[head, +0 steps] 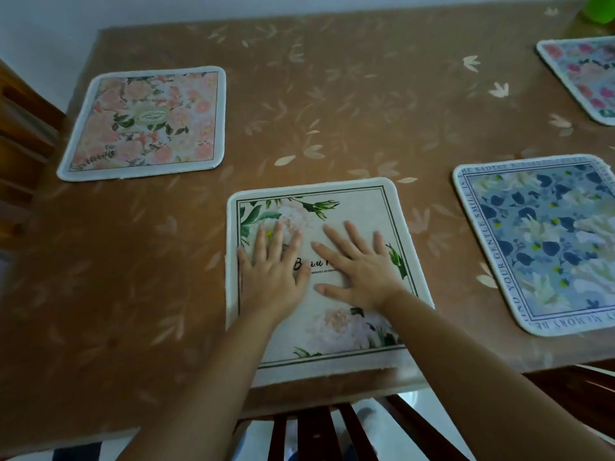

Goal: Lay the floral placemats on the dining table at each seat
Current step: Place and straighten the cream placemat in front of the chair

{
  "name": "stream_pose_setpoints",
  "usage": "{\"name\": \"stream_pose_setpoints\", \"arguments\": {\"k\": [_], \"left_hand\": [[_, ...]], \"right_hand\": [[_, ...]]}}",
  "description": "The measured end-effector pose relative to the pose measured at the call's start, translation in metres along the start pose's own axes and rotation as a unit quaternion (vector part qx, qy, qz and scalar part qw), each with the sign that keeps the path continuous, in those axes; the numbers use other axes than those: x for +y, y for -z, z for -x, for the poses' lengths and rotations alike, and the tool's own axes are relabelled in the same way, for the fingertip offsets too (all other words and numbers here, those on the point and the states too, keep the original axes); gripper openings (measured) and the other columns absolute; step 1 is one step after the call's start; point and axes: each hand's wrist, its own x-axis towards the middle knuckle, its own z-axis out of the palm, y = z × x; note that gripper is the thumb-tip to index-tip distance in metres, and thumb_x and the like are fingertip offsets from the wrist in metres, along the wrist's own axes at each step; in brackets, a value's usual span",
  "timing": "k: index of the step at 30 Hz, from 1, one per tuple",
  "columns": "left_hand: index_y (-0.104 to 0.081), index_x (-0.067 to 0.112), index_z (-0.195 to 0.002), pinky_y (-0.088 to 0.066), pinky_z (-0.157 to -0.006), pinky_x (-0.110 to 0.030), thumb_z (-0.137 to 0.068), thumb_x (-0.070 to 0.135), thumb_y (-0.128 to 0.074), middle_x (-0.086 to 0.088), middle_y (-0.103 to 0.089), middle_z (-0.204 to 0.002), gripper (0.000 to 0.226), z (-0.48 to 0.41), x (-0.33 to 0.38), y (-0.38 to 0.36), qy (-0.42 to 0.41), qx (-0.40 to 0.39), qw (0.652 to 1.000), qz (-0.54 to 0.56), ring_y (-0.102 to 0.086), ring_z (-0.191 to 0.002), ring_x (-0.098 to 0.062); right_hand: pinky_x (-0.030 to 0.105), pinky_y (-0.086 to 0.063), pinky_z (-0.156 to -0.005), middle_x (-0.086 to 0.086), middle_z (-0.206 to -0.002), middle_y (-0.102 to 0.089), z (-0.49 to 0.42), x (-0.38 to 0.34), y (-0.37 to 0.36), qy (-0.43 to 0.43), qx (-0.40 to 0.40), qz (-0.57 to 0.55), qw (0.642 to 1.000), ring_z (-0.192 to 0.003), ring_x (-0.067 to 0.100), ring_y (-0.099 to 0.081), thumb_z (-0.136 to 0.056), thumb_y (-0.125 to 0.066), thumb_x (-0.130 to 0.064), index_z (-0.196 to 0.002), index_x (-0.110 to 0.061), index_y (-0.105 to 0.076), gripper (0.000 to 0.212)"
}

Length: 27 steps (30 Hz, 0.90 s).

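Note:
A cream placemat with green leaves and pale peonies (352, 207) lies flat at the near edge of the brown dining table (332, 104). My left hand (271, 264) and my right hand (357, 266) press flat on it side by side, fingers straight and spread. A pink floral placemat (146, 123) lies at the far left. At the right lies a blue floral placemat with a lettered border (545, 244). Another placemat with pink flowers (582, 74) is cut off at the far right edge.
A dark wooden chair back (332, 434) stands below the table's near edge in front of me. Another wooden chair (23, 134) stands at the left end. A green object (599, 8) sits at the far right corner. A white wall runs behind the table.

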Motion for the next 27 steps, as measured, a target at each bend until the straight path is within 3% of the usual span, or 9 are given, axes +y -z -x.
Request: {"name": "stream_pose_setpoints", "arguments": {"k": [9,16,22,25,27], "left_hand": [[-0.005,0.031,-0.143,-0.003,-0.108,-0.057,-0.09,0.053,-0.019,0.001,-0.002,-0.155,0.059,-0.031,0.004,0.0,0.041,0.06,0.997,-0.004,0.004,-0.14,-0.022],[0.004,0.029,-0.143,-0.002,-0.109,-0.054,-0.088,0.053,-0.011,-0.004,0.005,-0.154,0.061,0.008,0.015,-0.006,0.068,0.039,0.997,-0.01,0.012,-0.139,-0.025],[0.01,0.028,-0.142,0.0,-0.109,-0.054,-0.085,0.055,0.005,-0.005,0.017,-0.15,0.064,0.064,0.028,-0.01,0.04,-0.002,0.999,-0.023,0.017,-0.138,-0.026],[0.012,0.031,-0.141,-0.001,-0.109,-0.054,-0.089,0.055,-0.005,-0.006,0.013,-0.153,0.06,0.079,0.033,-0.012,0.023,-0.008,0.999,-0.026,0.015,-0.138,-0.026],[0.006,0.031,-0.142,-0.002,-0.109,-0.054,-0.09,0.054,-0.011,-0.007,0.009,-0.154,0.059,0.089,0.036,-0.012,0.015,-0.01,0.999,-0.033,0.013,-0.139,-0.027]], "right_hand": [[0.057,0.008,-0.109,-0.011,-0.154,0.006,-0.056,0.023,0.012,-0.026,0.033,-0.019,0.999,-0.139,0.016,0.015,-0.083,-0.026,-0.066,-0.141,-0.038,-0.004,0.068],[0.049,0.008,-0.111,-0.006,-0.153,0.011,0.007,0.014,-0.004,-0.089,0.06,-0.037,0.994,-0.136,0.015,0.02,-0.087,-0.016,-0.06,-0.141,-0.033,0.005,0.064],[0.047,0.009,-0.11,-0.005,-0.149,0.019,0.074,-0.001,-0.02,-0.116,0.052,-0.003,0.992,-0.135,0.017,0.026,-0.084,-0.001,-0.067,-0.136,-0.041,0.019,0.062],[0.046,0.009,-0.109,-0.006,-0.148,0.019,0.091,-0.01,-0.025,-0.131,0.046,-0.004,0.99,-0.132,0.017,0.03,-0.08,0.004,-0.07,-0.131,-0.045,0.026,0.061],[0.05,0.002,-0.111,-0.005,-0.147,0.014,0.099,-0.016,-0.026,-0.135,0.049,-0.002,0.99,-0.133,0.02,0.025,-0.079,0.0,-0.071,-0.133,-0.043,0.019,0.063]]}}
